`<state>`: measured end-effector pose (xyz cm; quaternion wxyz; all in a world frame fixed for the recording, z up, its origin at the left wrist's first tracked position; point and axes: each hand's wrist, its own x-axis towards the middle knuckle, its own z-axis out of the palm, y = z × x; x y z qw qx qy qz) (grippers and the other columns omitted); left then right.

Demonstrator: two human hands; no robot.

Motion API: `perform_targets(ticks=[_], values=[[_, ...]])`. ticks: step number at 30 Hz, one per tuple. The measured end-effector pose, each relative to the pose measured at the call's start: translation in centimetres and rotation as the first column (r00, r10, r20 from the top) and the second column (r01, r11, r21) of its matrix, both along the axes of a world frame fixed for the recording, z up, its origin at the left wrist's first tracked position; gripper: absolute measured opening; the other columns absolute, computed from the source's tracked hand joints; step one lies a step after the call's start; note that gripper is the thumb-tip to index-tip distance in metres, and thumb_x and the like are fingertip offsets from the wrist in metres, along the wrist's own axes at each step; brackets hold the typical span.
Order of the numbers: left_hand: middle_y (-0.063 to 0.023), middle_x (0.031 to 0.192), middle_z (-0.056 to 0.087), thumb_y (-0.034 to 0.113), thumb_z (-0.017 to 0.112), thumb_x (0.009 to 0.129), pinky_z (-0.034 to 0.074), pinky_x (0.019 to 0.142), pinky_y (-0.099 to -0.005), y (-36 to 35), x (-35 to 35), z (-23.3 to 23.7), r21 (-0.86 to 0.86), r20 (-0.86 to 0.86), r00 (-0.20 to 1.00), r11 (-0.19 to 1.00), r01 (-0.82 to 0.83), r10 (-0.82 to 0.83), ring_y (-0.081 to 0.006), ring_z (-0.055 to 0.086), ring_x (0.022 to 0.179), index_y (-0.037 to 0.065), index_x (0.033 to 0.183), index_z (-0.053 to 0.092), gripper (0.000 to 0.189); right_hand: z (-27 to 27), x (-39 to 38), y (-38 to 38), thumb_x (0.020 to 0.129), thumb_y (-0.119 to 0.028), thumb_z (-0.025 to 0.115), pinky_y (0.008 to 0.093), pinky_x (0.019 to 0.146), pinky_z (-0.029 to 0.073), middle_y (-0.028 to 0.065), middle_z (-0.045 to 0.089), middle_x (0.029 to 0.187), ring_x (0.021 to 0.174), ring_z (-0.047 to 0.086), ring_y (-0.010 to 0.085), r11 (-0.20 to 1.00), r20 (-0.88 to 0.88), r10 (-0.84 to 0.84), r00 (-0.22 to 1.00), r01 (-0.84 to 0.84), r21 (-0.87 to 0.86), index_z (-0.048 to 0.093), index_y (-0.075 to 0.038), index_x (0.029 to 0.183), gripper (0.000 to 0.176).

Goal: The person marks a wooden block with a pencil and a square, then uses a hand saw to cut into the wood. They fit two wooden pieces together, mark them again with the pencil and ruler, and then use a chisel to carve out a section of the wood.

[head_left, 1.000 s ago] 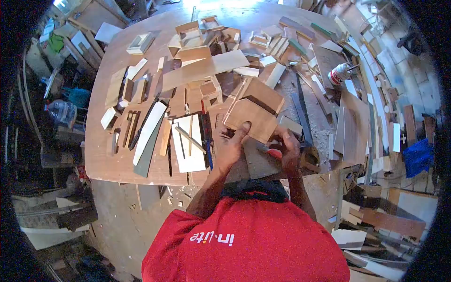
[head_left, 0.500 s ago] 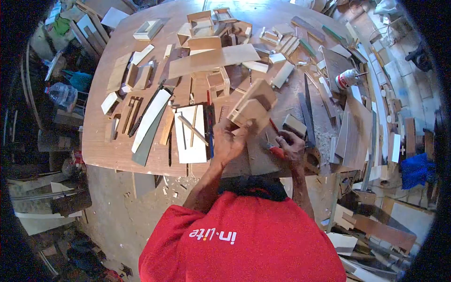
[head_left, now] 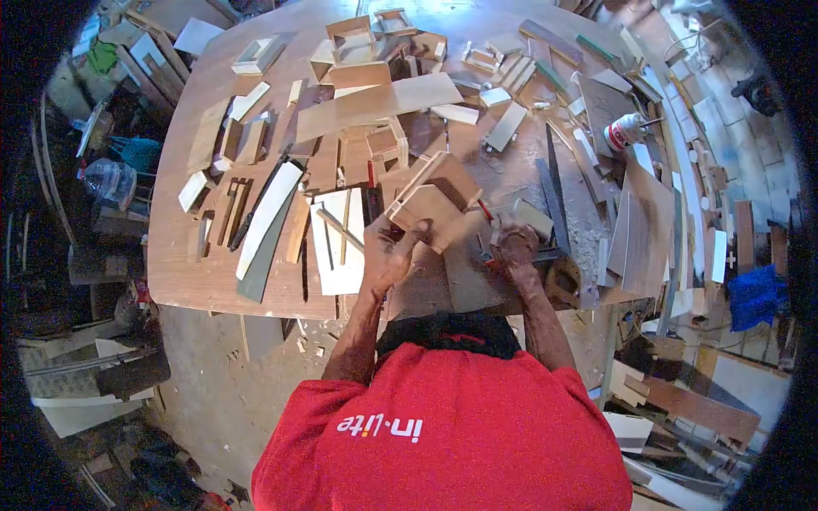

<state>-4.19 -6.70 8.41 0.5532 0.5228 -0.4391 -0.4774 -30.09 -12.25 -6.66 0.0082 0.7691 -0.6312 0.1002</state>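
Note:
My left hand [head_left: 390,254] grips a small open wooden box [head_left: 443,189] by its near left corner, thumb along its side. The box is tilted above the table, with its inside partly showing. To the right, my right hand [head_left: 515,244] is closed low over the tabletop, its fingers curled round a red-handled tool [head_left: 492,262] mostly hidden beneath them. A small pale-topped wooden block [head_left: 533,218] lies just beyond those fingers. Between the hands and the block, a thin red stick [head_left: 485,209] pokes out beside the box.
The brown table [head_left: 221,285] carries many wood pieces. A long thin board [head_left: 383,104] lies across small boxes at the back. A white panel [head_left: 339,268] with sticks is left of my left hand. A white bottle [head_left: 625,132] stands on the right, near a dark saw-like strip [head_left: 554,200].
The wooden box has come down and left in my left hand and turned to show more of its inside. My right hand has shifted slightly up and left, its fingers now pointing downward.

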Motion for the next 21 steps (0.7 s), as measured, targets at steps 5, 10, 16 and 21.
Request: perform_targets(ticks=[5,10,16,21], values=[[-0.0101,0.078,0.07,0.015,0.069,0.085,0.051,0.063,-0.0284,0.4,-0.4,1.5,0.075,0.094,0.996,0.997,-0.006,-0.001,-0.0128,0.064,0.07,-0.005,0.094,0.068,0.022,-1.6,1.6,-1.8,0.078,-0.022,0.058,0.0408,0.064,0.052,0.0131,0.062,0.083,0.078,0.064,0.0301,0.999,-0.135,0.038,0.99,-0.035,0.028,0.06,-0.01,0.095,0.021],[-0.0103,0.091,0.07,0.007,0.062,0.084,0.052,0.075,-0.0303,0.1,0.2,0.2,-0.009,0.217,0.973,0.996,0.085,-0.081,-0.0133,0.063,0.083,-0.005,0.11,0.063,0.028,2.7,2.0,-1.9,0.084,-0.018,0.053,0.0372,0.066,0.052,0.0149,0.064,0.09,0.079,0.064,0.0265,0.989,0.274,-0.076,0.959,0.038,0.141,0.057,-0.006,0.105,0.025],[-0.0138,0.09,0.069,0.012,0.067,0.084,0.052,0.075,-0.0334,-0.3,0.0,-0.4,-0.081,0.264,0.963,0.994,0.069,-0.045,-0.019,0.065,0.088,-0.003,0.108,0.064,0.029,11.0,1.8,-0.3,0.09,-0.02,0.053,0.0318,0.06,0.05,0.008,0.063,0.083,0.07,0.062,0.0183,0.969,0.794,-0.248,0.555,0.15,0.197,0.058,-0.006,0.106,0.022],[-0.0179,0.084,0.068,0.011,0.069,0.081,0.052,0.073,-0.0341,-0.6,-0.8,0.0,-0.144,0.229,0.97,0.983,0.115,-0.08,-0.0225,0.066,0.089,-0.002,0.104,0.066,0.027,18.1,0.8,1.9,0.085,-0.004,0.059,0.0273,0.067,0.054,0.0101,0.062,0.102,0.082,0.061,0.0155,0.942,0.862,-0.337,-0.379,-0.138,0.307,0.053,-0.001,0.124,0.04]])
